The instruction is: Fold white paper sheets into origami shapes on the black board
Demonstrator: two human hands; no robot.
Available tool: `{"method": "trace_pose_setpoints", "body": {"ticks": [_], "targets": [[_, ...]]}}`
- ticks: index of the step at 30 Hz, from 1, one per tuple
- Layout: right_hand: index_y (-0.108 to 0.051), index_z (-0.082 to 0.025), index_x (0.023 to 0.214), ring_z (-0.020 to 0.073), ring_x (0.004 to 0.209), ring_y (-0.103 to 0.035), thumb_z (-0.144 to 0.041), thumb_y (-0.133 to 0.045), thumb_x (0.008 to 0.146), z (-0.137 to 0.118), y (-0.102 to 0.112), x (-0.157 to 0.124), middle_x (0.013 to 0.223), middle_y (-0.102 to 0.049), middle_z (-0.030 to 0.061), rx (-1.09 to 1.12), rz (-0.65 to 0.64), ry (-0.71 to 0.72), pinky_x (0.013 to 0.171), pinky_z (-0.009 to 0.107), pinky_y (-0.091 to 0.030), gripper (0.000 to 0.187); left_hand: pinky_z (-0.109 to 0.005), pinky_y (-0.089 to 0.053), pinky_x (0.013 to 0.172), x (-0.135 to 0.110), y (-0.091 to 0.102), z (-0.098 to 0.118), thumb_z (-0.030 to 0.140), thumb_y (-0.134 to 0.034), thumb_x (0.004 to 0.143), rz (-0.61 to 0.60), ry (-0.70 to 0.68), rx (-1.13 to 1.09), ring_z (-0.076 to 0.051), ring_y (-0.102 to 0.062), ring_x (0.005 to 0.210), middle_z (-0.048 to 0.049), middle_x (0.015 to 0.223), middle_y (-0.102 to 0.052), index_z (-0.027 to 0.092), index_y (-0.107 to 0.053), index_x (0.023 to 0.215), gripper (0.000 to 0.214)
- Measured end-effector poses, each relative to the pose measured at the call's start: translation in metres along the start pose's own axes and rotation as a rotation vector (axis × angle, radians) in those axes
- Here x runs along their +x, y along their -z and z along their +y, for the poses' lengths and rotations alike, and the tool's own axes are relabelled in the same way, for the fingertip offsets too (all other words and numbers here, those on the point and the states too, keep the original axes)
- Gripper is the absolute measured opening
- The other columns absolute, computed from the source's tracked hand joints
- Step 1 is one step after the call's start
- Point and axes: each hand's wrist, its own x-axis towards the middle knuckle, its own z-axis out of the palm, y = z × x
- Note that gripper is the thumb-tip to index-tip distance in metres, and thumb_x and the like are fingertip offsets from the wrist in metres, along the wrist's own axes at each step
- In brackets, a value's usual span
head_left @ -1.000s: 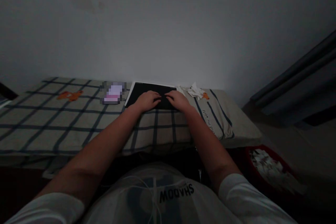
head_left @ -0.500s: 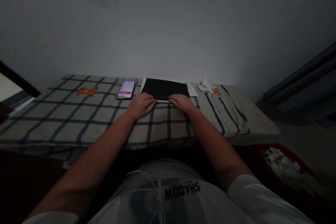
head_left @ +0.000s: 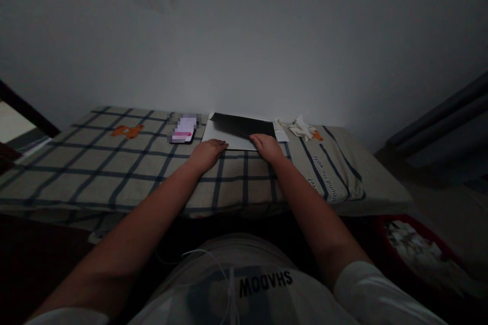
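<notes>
A thin black sheet (head_left: 246,124) with small marks along its far edge lies partly over a white sheet (head_left: 215,137). Its near edge is raised and curved, and my right hand (head_left: 268,147) pinches it at the near right. On the near left of the white sheet, my left hand (head_left: 209,153) lies with its fingers stretched over the edge and holds nothing that I can see. Left of the sheets rests a phone (head_left: 183,129) with a lit screen, partly blurred out.
A small white paper (head_left: 282,133) and crumpled tissue (head_left: 302,128) lie to the right. Checked cloth (head_left: 152,172) covers the surface, which meets a wall (head_left: 244,45) at the back. Below right stands a red bin (head_left: 381,228) filled with white waste.
The black sheet lay flat under both hands before. Now its near edge is lifted in my right hand, and more of the white sheet shows at the left and front.
</notes>
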Motion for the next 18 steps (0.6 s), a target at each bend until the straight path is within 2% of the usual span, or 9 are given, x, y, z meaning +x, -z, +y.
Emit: {"method": "trace_pose_setpoints", "body": {"ticks": [11,13,16,18], "targets": [[-0.070,-0.019,0.122,0.0201,0.119,-0.063,-0.039,-0.038,0.104,-0.001,0.001,0.000,0.125,-0.071,0.0056,0.048,0.059,0.002,0.104,0.032,-0.046,0.042,-0.036,-0.055,0.080,-0.001,0.010,0.005,0.027,-0.045,0.099,0.038,-0.001,0.014,-0.026,-0.065,0.108,-0.0089,0.109,-0.074,0.019,-0.074,0.113,0.033],[-0.070,-0.019,0.122,0.0203,0.120,-0.063,-0.038,-0.038,0.104,-0.001,0.001,0.000,0.126,-0.070,0.0060,0.038,0.090,-0.005,0.104,0.032,-0.046,0.042,-0.036,-0.054,0.082,-0.001,0.008,0.004,0.028,-0.045,0.099,0.057,-0.010,0.021,-0.026,-0.064,0.109,-0.0091,0.111,-0.073,0.019,-0.074,0.115,0.034],[-0.070,-0.018,0.122,0.0202,0.119,-0.064,-0.035,-0.037,0.104,0.000,0.001,-0.001,0.126,-0.070,0.0072,0.020,0.160,-0.023,0.104,0.032,-0.046,0.041,-0.036,-0.053,0.091,-0.001,0.003,0.002,0.028,-0.045,0.100,0.092,-0.009,0.016,-0.025,-0.062,0.117,-0.0086,0.127,-0.068,0.021,-0.069,0.124,0.035],[-0.070,-0.017,0.121,0.0202,0.118,-0.064,-0.033,-0.037,0.104,0.000,0.002,0.000,0.125,-0.070,0.0085,0.018,0.213,-0.039,0.104,0.032,-0.047,0.041,-0.036,-0.052,0.093,-0.001,0.000,0.001,0.027,-0.045,0.099,0.077,0.006,0.013,-0.024,-0.061,0.119,-0.0073,0.133,-0.066,0.023,-0.066,0.129,0.036]]}}
